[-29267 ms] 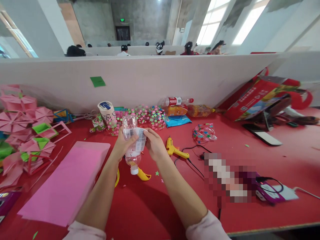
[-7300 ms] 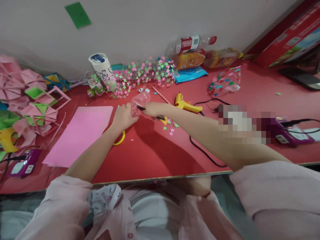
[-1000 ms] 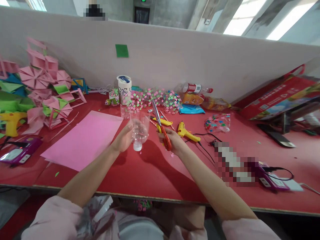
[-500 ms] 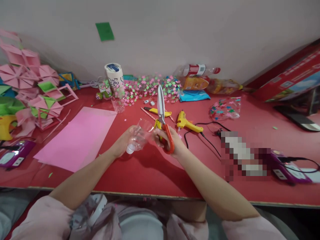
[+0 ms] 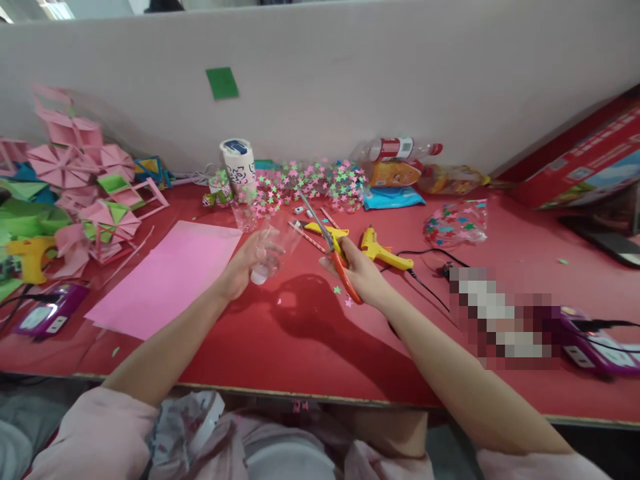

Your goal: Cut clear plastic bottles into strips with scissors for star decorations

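My left hand [image 5: 245, 265] holds the cut top half of a clear plastic bottle [image 5: 273, 247] above the red table [image 5: 300, 347], white cap end pointing down, open cut end up and to the right. My right hand [image 5: 361, 275] grips red-handled scissors [image 5: 330, 250]. Their closed blades point up and left, with the tips just right of the bottle's cut rim. The two hands are a short gap apart.
A pink foam sheet [image 5: 167, 277] lies left of my hands. Behind them are a yellow craft knife [image 5: 320, 230], a yellow glue gun [image 5: 383, 252] with its cord, a star garland [image 5: 310, 183], a white cup [image 5: 239, 163], bottles [image 5: 400, 148] and a white partition [image 5: 350, 80]. Pink paper crafts [image 5: 75, 180] pile at far left.
My right hand has moved the scissors right, away from the bottle, and tilted the blades left. The bottle piece in my left hand has lifted slightly. The view has also shifted.
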Action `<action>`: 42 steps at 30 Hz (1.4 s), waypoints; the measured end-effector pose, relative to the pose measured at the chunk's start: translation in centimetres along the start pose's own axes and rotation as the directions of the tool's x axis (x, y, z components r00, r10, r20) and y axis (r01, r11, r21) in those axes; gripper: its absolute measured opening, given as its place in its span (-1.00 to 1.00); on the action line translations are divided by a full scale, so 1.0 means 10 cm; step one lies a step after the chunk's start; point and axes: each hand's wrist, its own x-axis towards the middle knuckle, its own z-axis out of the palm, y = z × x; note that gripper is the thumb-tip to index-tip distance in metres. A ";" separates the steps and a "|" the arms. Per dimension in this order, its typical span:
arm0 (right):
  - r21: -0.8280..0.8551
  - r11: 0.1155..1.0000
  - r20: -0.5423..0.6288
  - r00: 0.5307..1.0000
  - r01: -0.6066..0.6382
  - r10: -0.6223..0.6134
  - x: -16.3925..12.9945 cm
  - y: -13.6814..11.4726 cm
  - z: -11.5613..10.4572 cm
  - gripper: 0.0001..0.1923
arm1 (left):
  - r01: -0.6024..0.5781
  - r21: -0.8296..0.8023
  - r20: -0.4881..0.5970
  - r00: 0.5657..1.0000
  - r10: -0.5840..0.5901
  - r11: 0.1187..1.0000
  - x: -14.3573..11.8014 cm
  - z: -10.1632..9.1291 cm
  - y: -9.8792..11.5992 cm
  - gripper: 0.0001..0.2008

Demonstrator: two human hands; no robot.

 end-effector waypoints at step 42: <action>-0.706 0.704 0.180 0.981 0.079 0.070 -0.28 0.05 0.17 -0.48 | -0.265 0.499 -0.099 0.929 0.358 0.825 -0.16 -0.19 -0.20 -0.46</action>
